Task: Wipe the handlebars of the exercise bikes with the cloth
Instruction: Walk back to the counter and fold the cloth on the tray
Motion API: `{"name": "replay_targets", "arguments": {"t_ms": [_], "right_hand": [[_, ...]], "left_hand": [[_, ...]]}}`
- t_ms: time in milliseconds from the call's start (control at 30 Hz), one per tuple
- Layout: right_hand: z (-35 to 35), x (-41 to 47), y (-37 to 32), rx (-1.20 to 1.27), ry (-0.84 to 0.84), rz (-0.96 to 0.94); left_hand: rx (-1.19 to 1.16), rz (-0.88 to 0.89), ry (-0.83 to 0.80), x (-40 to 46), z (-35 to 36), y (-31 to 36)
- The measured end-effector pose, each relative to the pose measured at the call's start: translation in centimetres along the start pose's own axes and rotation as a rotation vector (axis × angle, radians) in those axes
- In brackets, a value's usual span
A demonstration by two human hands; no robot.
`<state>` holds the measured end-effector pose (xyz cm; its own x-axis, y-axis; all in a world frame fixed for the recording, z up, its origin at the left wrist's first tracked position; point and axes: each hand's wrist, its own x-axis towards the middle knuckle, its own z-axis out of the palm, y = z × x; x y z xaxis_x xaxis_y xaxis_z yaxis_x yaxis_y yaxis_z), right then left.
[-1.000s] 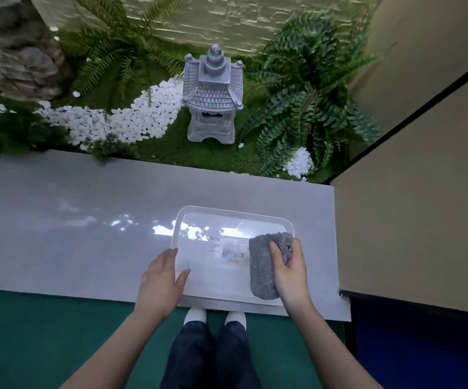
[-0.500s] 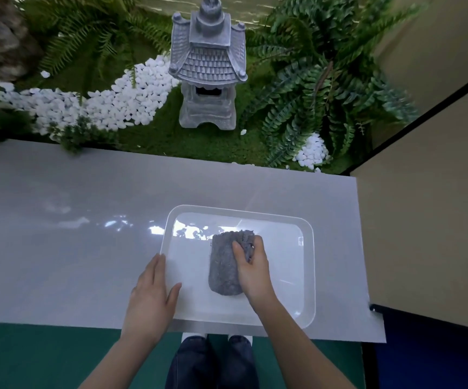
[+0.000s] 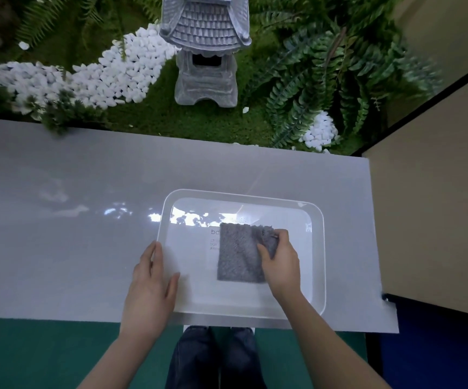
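A grey fluffy cloth point(image 3: 237, 254) lies flat inside a white plastic tray point(image 3: 244, 196) on a glossy white ledge point(image 3: 67, 220). My right hand point(image 3: 279, 262) rests on the cloth's right side, fingers pinching its folded upper right corner. My left hand point(image 3: 151, 279) lies flat on the tray's left rim, fingers together, holding nothing. No exercise bike or handlebar is in view.
Behind the ledge is a small garden with a grey stone lantern point(image 3: 204, 49), white pebbles point(image 3: 109, 71) and ferns point(image 3: 320, 80). A beige partition point(image 3: 435, 192) stands to the right. Green floor point(image 3: 30, 352) and my legs are below the ledge.
The cloth has moved from the tray's right edge toward its middle and now lies spread flatter. My right hand still grips it. The view has shifted closer to the ledge.
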<state>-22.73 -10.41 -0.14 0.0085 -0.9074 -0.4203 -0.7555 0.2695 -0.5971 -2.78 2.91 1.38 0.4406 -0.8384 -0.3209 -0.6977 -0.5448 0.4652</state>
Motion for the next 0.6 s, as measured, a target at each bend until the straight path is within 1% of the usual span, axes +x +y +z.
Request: {"name": "replay_targets", "arguments": {"t_ms": [100,133,200,233,300,367,433,467,533,600], "right_hand": [[-0.3,-0.7,0.0,-0.187,0.152,0.013],[-0.3,-1.0,-0.2,-0.237,0.225,-0.018],[0.3,-2.0,-0.9,-0.272,0.320,-0.162],[0.9,-2.5,-1.4,-0.258,0.300,-0.231],[2.4,-3.5,-2.4,-0.217,0.154,-0.304],[3.9,-4.0,-2.7,-0.205,0.045,-0.328],[4.9,-4.1,-2.7,-0.226,0.007,-0.313],[5.2,-4.1,-2.6,-0.228,0.005,-0.310],[5.1,-4.0,-2.2,-0.167,0.009,-0.298],[4.5,-3.7,-1.8,-0.059,0.053,-0.242]], "left_hand": [[-0.009,0.004,0.007,0.0,0.1,0.0],[-0.010,0.004,0.008,0.0,0.1,-0.1],[-0.007,0.006,0.009,0.0,0.0,0.0],[-0.003,0.009,0.009,0.0,0.0,0.0],[0.006,0.011,0.008,-0.1,0.0,0.1],[0.009,-0.001,0.004,-0.1,0.0,0.1],[0.037,0.012,0.024,-0.1,0.0,0.0],[0.081,0.054,0.063,0.0,0.0,-0.1],[0.173,0.194,0.147,0.2,0.0,0.2],[0.159,0.322,0.151,0.8,0.4,1.3]]}}
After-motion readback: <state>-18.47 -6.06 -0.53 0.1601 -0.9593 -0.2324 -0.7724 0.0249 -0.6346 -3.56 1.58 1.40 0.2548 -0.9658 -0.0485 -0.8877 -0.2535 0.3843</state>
